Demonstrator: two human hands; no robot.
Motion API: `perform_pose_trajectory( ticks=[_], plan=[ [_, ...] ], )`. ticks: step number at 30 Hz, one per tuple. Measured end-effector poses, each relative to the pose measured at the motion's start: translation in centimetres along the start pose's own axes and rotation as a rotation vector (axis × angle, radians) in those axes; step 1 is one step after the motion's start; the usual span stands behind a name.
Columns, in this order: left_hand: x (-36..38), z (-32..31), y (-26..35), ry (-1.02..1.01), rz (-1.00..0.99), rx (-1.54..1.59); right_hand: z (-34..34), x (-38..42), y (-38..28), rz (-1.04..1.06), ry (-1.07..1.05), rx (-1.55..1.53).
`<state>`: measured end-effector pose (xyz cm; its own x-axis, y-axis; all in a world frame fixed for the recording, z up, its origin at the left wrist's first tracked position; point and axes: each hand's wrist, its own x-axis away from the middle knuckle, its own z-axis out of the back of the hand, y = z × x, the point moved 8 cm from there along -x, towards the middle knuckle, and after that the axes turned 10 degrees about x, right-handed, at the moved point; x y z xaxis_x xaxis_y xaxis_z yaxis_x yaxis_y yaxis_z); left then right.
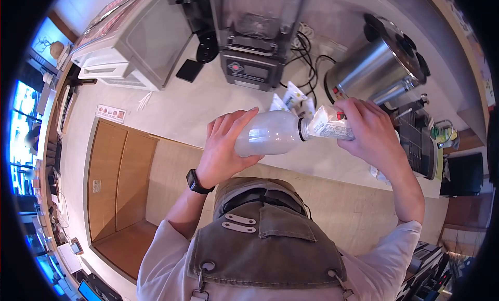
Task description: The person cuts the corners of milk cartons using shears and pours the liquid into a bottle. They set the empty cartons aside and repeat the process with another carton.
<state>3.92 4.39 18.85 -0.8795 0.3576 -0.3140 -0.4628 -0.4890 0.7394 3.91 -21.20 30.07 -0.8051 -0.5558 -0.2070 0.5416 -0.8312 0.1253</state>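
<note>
My left hand [221, 145] wraps round the body of a translucent plastic bottle [267, 134], which lies on its side in my view, its dark-ringed neck facing right. In my right hand [371, 132] is a white printed carton [326, 125] with a red spot near my fingers. The carton's near end is right at the bottle's mouth. Pale, cloudy white shows through the bottle wall. Just behind the bottle, several white packets [294, 94] with yellow marks stand on the counter.
A blender base [249, 67] stands behind the bottle, with black cables [312, 67] beside it. A steel urn [374, 67] is at the back right, a dark drip tray [418, 145] in front of it. At left are a white appliance [140, 46] and an open cupboard [122, 166] below the counter.
</note>
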Motion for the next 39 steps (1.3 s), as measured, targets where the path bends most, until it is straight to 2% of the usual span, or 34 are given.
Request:
perform_pose_trajectory(
  ticks=[7, 10, 14, 24, 39],
  plan=[
    [1.8, 7.8, -7.7, 0.008, -0.002, 0.022, -2.1, -8.9, -7.3, 0.019, -0.087, -0.031],
    [1.9, 10.2, -9.9, -0.010, -0.033, 0.026, -2.3, -11.1, -9.8, 0.086, 0.043, 0.030],
    [1.7, 12.2, -12.1, -0.005, -0.073, 0.030, -4.1, -12.9, -11.0, 0.057, 0.065, 0.063],
    [1.2, 12.2, -15.3, 0.002, -0.067, 0.086, -4.8, -14.9, -12.2, 0.037, 0.036, 0.102],
    [0.5, 11.5, -14.9, 0.025, -0.076, 0.110, -4.1, -14.9, -11.5, 0.056, 0.065, 0.146]
  ],
)
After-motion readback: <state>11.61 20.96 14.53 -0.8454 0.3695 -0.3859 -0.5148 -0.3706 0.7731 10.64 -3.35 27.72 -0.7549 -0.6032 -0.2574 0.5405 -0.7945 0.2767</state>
